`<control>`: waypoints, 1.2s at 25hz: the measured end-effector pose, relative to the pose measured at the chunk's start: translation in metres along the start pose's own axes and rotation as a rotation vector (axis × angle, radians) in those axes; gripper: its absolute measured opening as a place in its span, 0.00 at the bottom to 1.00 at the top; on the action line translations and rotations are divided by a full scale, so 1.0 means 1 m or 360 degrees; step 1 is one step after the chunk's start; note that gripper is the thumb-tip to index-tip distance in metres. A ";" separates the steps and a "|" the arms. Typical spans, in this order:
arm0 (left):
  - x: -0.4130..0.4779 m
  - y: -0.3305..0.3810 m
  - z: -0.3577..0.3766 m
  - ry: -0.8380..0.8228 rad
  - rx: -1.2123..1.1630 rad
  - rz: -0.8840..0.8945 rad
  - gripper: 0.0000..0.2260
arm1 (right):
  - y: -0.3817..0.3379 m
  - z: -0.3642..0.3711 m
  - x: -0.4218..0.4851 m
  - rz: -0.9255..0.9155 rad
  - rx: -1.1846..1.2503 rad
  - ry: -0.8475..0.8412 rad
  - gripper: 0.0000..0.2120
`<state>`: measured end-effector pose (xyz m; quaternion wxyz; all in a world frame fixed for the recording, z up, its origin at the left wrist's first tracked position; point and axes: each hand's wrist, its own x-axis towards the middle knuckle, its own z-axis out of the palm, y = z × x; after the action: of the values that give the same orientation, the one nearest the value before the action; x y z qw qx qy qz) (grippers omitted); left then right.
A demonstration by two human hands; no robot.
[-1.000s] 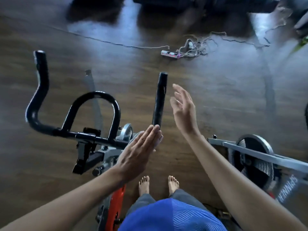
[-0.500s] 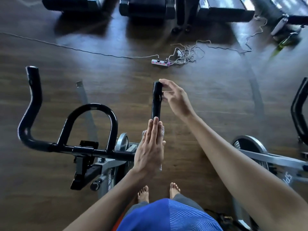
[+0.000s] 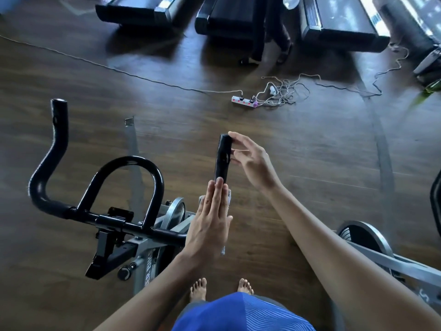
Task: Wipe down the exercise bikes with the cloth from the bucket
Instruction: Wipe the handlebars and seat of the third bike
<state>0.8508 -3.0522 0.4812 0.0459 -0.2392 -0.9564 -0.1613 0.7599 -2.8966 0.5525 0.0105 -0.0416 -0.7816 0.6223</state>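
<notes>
An exercise bike with black handlebars stands at the lower left of the head view. My left hand lies flat, fingers together, pressing a pale cloth against the base of the bike's right upright grip. Only the cloth's edges show past the palm. My right hand pinches the top of that same grip with its fingertips, palm off the bar.
A second bike with a grey flywheel sits at the lower right. A power strip with tangled cables lies on the dark wooden floor ahead. Treadmill ends line the far edge. My bare feet stand between the bikes.
My right hand came from open air onto the grip's top and stays there. My left hand moved onto the grip's base with the cloth under it. The camera tilted up.
</notes>
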 end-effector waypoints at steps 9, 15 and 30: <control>-0.014 -0.001 -0.006 -0.0103 -0.0041 -0.0023 0.44 | 0.002 0.001 0.001 0.0002 0.0121 -0.0038 0.22; -0.008 -0.001 -0.024 0.0102 -0.0616 -0.0110 0.33 | 0.005 -0.005 0.001 0.0053 0.0183 -0.0122 0.20; 0.098 -0.009 -0.003 0.0355 -0.0297 0.0113 0.34 | -0.008 -0.012 -0.008 0.0387 0.0790 -0.0130 0.18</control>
<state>0.7604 -3.0178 0.4976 0.1350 -0.2568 -0.9171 -0.2734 0.7682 -2.8876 0.5630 -0.0858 -0.1062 -0.5943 0.7926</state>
